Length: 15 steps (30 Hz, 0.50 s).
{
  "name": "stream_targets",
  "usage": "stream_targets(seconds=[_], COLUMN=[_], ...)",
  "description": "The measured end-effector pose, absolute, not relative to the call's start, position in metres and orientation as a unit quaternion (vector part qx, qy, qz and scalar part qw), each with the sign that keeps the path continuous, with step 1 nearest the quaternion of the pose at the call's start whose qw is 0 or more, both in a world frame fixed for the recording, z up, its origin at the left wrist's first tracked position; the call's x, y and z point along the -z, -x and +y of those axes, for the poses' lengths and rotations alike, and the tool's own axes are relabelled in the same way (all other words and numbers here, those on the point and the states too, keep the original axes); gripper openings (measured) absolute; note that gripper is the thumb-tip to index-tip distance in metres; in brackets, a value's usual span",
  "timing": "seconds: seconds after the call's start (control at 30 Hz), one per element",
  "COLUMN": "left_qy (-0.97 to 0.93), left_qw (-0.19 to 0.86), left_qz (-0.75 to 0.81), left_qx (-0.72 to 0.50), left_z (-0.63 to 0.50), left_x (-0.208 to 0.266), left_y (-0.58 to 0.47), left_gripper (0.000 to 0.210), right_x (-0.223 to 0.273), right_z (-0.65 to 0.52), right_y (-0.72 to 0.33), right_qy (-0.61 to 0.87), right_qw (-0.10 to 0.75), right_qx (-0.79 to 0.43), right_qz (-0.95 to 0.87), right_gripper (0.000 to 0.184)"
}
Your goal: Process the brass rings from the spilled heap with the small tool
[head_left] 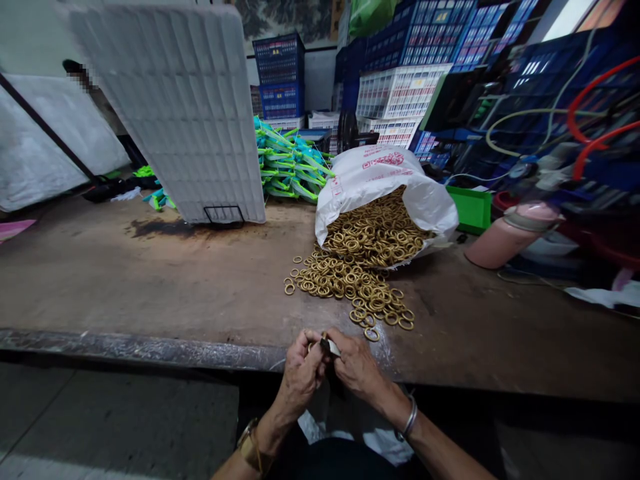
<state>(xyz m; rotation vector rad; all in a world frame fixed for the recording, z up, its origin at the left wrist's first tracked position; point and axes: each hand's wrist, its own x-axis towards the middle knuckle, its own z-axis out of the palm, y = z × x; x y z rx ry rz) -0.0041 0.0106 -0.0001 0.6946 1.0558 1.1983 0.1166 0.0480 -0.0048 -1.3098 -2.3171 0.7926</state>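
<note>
Both hands met at the surface (150,280) edge — left hand (300,375) pinching a brass ring (313,345), right hand (356,365) closed on a small clip (330,347) — loose rings (350,283) piled just beyond them, spilling from a bag (380,180).

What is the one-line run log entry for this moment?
left hand: pinching small part | right hand: pinching same part | brass rings: spilled from bag | workbench

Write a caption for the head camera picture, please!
Two hands, left and right, pinch a small part beside spilled brass rings.
</note>
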Motion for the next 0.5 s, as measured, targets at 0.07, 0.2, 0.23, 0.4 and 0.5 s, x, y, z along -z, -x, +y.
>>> stream_targets(seconds=[0.07,0.2,0.23,0.4,0.5], left_qy=[-0.307,-0.321,-0.325,-0.346,-0.357], left_qw=[0.639,0.621,0.616,0.603,0.596], left_qz=[0.468,0.484,0.487,0.489,0.492], left_qx=[-0.528,-0.527,-0.527,-0.527,-0.524], left_z=[0.0115,0.0126,0.0127,0.0114,0.0099], left_x=[0.0005,0.0028,0.0034,0.0052,0.0059], left_y=[0.0038,0.0038,0.004,0.0067,0.0081], left_gripper=[0.039,0.038,0.038,0.035,0.033], right_x=[0.0054,0.005,0.0047,0.0036,0.0017], right_z=[0.0478,0.0471,0.0469,0.0466,0.0464], right_y=[-0.1175,-0.1184,-0.1183,-0.1167,-0.1157], right_qy=[0.466,0.47,0.471,0.482,0.492], right_qw=[0.174,0.159,0.156,0.142,0.14], right_qx=[-0.274,-0.262,-0.261,-0.255,-0.249], right_qz=[-0.823,-0.827,-0.828,-0.826,-0.822], right_gripper=[0.024,0.027,0.027,0.025,0.024])
